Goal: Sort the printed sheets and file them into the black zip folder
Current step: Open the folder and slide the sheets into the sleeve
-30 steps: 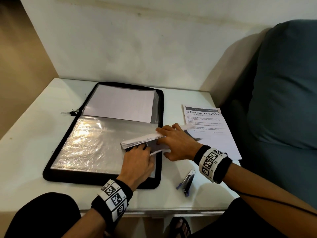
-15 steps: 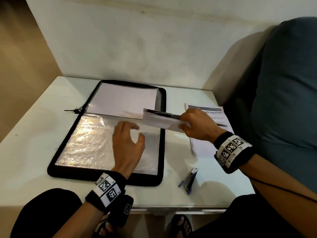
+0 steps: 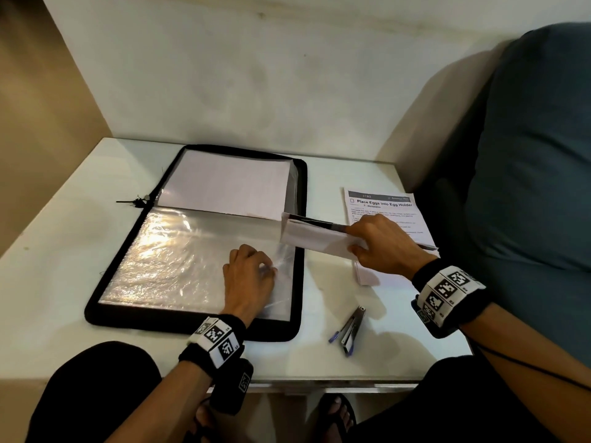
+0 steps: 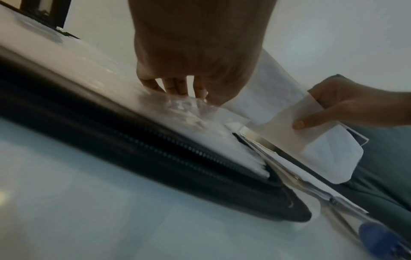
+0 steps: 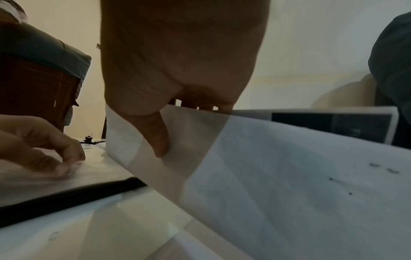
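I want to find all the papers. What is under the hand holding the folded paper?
Under the right hand and its folded sheets lies a printed sheet titled "Place Eggs into Egg Holder", on the table. The hand covers its middle, so the text there is hidden.

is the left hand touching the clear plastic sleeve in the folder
Touching. The left wrist view shows the left hand pinching the plastic sleeve at its fingertips.

Dim, warm indoor light with glare on plastic

Glare whitens the clear sleeve (image 3: 179,260); soft shadows fall on the table (image 3: 57,251) beneath both arms. The head view bows at its edges, and both wrist views are dusky, smeared and unfocused up close.
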